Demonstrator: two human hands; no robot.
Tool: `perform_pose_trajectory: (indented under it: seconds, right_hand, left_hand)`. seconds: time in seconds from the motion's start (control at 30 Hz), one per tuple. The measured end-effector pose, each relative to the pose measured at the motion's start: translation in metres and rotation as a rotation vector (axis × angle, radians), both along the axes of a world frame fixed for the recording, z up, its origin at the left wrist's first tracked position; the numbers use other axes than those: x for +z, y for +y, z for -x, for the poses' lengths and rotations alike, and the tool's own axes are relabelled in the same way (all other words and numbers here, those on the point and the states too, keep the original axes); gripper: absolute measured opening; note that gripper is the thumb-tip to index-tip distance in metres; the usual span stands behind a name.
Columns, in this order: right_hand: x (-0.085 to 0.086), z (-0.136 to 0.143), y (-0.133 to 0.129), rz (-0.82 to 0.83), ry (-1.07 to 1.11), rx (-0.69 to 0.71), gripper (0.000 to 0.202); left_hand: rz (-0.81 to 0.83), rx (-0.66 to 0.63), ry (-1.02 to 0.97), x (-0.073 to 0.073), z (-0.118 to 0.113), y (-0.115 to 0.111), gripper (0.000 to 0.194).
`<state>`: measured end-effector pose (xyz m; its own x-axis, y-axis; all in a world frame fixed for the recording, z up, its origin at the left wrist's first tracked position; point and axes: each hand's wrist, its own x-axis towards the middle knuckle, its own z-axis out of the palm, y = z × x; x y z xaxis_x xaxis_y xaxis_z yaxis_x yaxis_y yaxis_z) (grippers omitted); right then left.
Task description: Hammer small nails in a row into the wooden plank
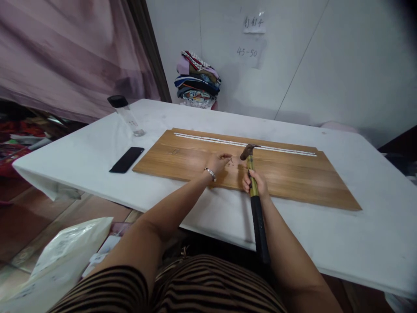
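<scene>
My right hand [255, 182] is wrapped round a claw hammer [253, 187], gripping the yellow part of its handle. The hammer's rusty head [248, 152] is raised above a brown wooden board [299, 178], and its black grip points back toward my body. To the left of the hammer, my left hand [220, 163], with a bracelet at the wrist, is low over the board. Its thumb and fingertips are pinched on a small nail, only partly visible. A few tiny dark nails [231, 164] lie just below those fingertips.
Two white strips [211, 140] run along the board's far side. Left of the board on the white table [156, 195] are a black phone [127, 159] and a clear bottle [130, 117] with a black lid. Folded clothes [198, 82] are stacked against the wall behind.
</scene>
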<state>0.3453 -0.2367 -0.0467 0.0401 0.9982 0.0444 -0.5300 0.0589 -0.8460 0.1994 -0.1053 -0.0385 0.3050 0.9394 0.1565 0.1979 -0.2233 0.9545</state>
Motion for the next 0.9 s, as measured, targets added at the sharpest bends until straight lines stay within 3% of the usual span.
perform_pose_trajectory:
  seconds: [0.3,0.9]
  right_hand:
    - [0.0008,0.0023,-0.0005,-0.006,-0.014,0.021,0.044]
    - [-0.0005,0.0043,-0.0021,0.016,-0.047,0.02,0.043]
  left_hand:
    - [-0.274,0.001,0.408,0.0012,-0.0064,-0.0061,0.032]
    - [-0.308,-0.112,0.553,0.0071,-0.0113,-0.0091,0.047]
